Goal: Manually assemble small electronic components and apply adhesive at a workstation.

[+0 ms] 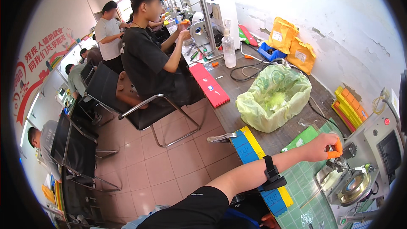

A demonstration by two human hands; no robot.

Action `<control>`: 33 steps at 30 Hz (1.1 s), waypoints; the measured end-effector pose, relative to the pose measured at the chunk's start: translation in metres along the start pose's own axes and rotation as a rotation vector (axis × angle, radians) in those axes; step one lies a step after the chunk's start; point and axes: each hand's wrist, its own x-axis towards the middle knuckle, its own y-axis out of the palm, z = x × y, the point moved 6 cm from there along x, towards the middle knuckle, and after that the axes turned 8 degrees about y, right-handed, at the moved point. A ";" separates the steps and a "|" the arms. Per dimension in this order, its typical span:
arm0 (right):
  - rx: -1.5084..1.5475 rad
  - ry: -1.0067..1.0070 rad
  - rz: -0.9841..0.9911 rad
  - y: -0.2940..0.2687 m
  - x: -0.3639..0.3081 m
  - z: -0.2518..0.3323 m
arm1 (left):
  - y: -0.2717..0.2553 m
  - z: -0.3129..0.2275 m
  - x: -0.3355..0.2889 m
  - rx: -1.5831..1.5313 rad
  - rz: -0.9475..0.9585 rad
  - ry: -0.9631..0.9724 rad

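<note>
My left hand [319, 147] reaches across the bench to a grey bench machine [372, 133]. Orange covers sit on its thumb and forefinger, which curl together beside a dark metal knob [349, 150]. What the fingertips hold, if anything, is too small to make out. Just below them are metal arms and a round shiny metal bowl [355, 185] on the machine. A black strap with a box [273, 177] circles my left forearm. At the lower edge shows a small reddish patch; I cannot tell that it is my right hand.
A basket lined with a green bag [271, 116] stands behind my forearm. Blue and yellow strips [250, 142] line the bench edge by a metal clamp [221, 137]. Farther off are a red strip [208, 85], spray bottle [229, 48], cables, orange pouches [283, 36] and a seated co-worker [146, 55].
</note>
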 end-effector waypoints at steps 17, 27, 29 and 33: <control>-0.164 -0.194 -0.410 -0.032 -0.250 0.098 | -0.008 0.007 0.002 0.012 -0.025 0.037; -0.831 0.134 -1.192 -0.097 -0.252 0.048 | 0.040 -0.038 0.019 0.648 0.302 0.319; -0.873 0.071 -1.198 -0.098 -0.247 0.051 | 0.037 -0.042 0.020 0.741 0.313 0.334; -0.949 0.016 -1.232 -0.098 -0.247 0.051 | 0.043 -0.059 0.020 0.959 0.339 0.492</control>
